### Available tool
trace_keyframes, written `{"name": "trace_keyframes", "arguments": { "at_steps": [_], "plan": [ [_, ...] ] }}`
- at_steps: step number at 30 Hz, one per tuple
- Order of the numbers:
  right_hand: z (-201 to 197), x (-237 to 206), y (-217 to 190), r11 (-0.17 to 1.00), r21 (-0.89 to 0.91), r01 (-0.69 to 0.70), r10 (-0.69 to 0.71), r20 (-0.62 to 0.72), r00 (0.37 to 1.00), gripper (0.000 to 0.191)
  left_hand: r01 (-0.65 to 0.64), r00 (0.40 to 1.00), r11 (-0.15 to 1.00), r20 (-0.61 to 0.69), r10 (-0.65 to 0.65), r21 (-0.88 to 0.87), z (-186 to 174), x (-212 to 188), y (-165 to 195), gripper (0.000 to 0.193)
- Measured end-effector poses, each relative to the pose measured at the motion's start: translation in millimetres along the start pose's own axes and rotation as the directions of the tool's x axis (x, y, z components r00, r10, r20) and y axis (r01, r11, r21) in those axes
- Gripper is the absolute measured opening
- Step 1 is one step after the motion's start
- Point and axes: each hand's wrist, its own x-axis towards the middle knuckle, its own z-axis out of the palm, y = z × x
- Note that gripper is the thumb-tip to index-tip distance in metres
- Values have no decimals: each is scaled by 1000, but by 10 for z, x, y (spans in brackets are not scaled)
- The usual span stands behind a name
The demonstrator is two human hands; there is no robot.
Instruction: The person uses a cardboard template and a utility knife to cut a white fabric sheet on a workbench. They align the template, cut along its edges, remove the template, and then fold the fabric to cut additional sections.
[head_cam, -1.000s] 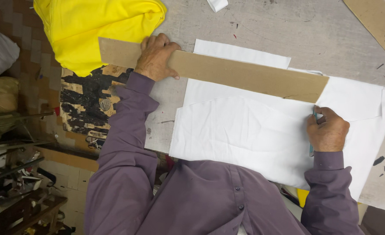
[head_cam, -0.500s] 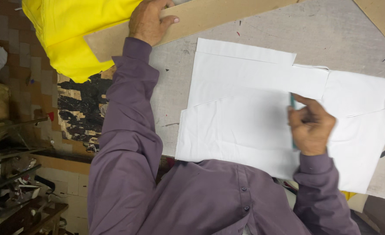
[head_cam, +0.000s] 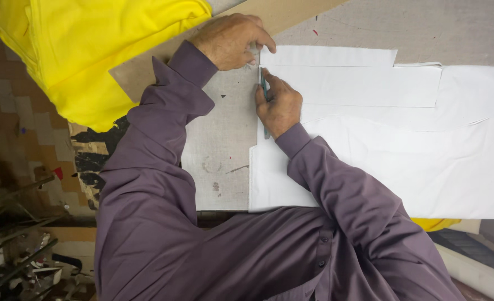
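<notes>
In the head view, the person's right hand [head_cam: 279, 106] lay on the left edge of the white fabric [head_cam: 381, 145] spread over the grey desk [head_cam: 219, 150], its fingers [head_cam: 269, 83] curled closed around a slim teal marking tool [head_cam: 264, 111]. The tool's long axis ran up and down the picture, along the fabric's left edge, with its upper tip hidden among the fingers near the top corner of the cloth. The left hand [head_cam: 231, 40] rested just above and to the left, touching that same corner; its fingers [head_cam: 261, 40] were bent downward and pressed at the spot where a long brown cardboard strip [head_cam: 291, 14] met the cloth, though whether they pinched the strip or only held it flat could not be told. The two hands sat very near each other, almost touching at the corner, so both were about equally close to the edge in question, the right one directly on it. The fabric stretched away to the right from the fingers, in layered pieces with stepped edges. A bright yellow cloth [head_cam: 96, 50] was heaped at the desk's upper left, partly over the cardboard.
</notes>
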Motion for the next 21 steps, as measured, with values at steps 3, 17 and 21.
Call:
{"name": "trace_keyframes", "arguments": {
  "at_steps": [3,17,21],
  "plan": [
    [98,20,20,999,-40,-30,32,27,999,32,34,986,999,167,-31,-18,8,114,-53,37],
    [149,212,-136,973,-123,-194,208,121,971,30,-104,922,956,387,-10,273,245,632,-19,26],
    [93,178,-203,977,-61,-203,209,137,968,30,-110,917,949,398,-17,295,305,646,3,24]
  ]
}}
